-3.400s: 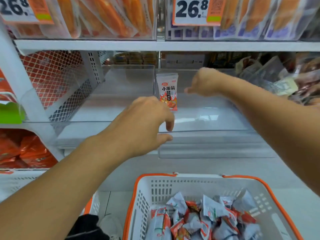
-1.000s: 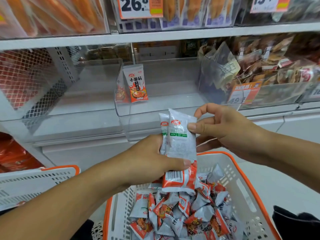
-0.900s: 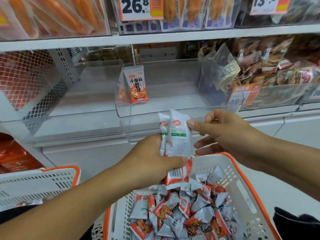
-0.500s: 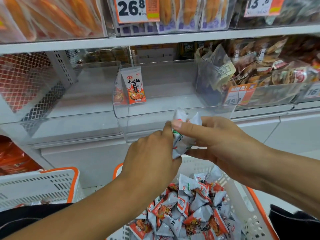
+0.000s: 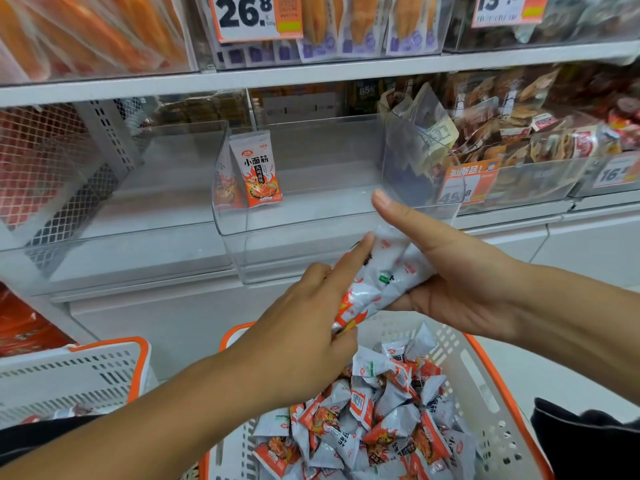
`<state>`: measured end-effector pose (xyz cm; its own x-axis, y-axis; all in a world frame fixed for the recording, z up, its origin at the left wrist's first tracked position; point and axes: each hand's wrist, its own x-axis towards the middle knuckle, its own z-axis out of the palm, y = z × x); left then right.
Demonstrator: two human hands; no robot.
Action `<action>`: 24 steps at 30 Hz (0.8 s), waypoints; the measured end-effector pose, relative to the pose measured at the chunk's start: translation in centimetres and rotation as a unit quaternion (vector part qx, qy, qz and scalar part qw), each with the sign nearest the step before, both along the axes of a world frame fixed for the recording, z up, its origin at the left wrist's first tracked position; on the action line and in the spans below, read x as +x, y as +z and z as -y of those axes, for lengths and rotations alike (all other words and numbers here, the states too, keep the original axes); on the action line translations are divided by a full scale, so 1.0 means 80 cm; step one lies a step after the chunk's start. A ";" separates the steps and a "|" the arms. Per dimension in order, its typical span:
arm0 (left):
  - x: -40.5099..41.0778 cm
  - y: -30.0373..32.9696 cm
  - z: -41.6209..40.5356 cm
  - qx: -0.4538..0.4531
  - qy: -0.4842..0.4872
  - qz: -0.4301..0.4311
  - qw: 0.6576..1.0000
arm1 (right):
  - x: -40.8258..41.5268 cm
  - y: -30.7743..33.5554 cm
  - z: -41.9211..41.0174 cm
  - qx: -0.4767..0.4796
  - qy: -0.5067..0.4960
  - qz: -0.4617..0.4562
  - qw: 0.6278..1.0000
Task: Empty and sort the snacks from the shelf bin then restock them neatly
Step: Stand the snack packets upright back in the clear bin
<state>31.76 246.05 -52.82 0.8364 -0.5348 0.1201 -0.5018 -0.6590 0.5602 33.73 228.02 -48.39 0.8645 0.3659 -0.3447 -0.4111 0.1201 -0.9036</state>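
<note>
A small stack of white-and-orange snack packets (image 5: 377,282) lies tilted between both hands, above the basket. My left hand (image 5: 301,341) grips the stack's lower end, index finger stretched along its top. My right hand (image 5: 450,275) cradles the upper end in its palm, thumb raised. The clear shelf bin (image 5: 311,233) stands just behind, holding one upright packet (image 5: 258,173) against its left wall. A white basket with an orange rim (image 5: 485,386) below holds several more loose packets (image 5: 363,424).
A second white basket (image 5: 69,379) sits at the lower left. An empty clear bin (image 5: 114,237) is left of the task bin, and a bin of brown snacks (image 5: 519,161) is right of it. Price tags hang on the upper shelf (image 5: 256,15).
The packets were held upright in my left hand a second ago. They now lie tilted across both hands, with my right palm under their upper end and its thumb lifted.
</note>
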 end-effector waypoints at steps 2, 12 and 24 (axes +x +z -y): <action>-0.007 -0.004 0.003 0.056 0.028 0.032 0.998 | 0.004 -0.002 0.000 -0.056 -0.004 -0.016 0.998; 0.026 0.037 -0.027 -0.201 0.021 -0.374 0.905 | 0.024 0.007 0.017 -0.031 0.120 0.056 0.991; 0.024 0.025 -0.008 -0.113 0.163 -0.096 0.975 | 0.028 0.020 0.013 -0.232 0.073 0.247 0.938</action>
